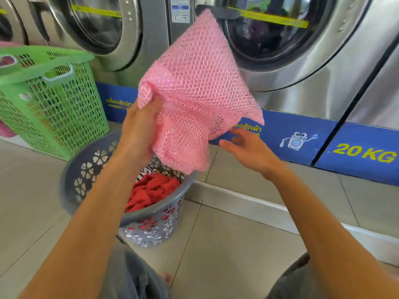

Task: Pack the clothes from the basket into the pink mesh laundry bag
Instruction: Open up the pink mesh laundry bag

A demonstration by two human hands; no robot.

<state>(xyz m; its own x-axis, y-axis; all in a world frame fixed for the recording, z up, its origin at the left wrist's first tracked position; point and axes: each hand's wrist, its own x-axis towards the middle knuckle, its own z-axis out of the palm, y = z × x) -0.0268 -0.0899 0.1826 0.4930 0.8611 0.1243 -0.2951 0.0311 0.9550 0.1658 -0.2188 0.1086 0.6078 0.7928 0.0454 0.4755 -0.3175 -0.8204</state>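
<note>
My left hand grips the pink mesh laundry bag at its left edge and holds it up in the air above the basket. The bag hangs crumpled and looks limp. Just below the bag's lower right corner, my right hand is spread with fingers apart, holding nothing. Under the bag on the tiled floor sits a round grey basket with flower-shaped holes. Red clothes lie inside it, with a bit of black-and-white patterned cloth at the back.
A tall green plastic hamper stands at the left with clothes inside. Steel front-loading washing machines line the back on a raised tiled step with blue "20 KG" panels. My knees are at the bottom of the view.
</note>
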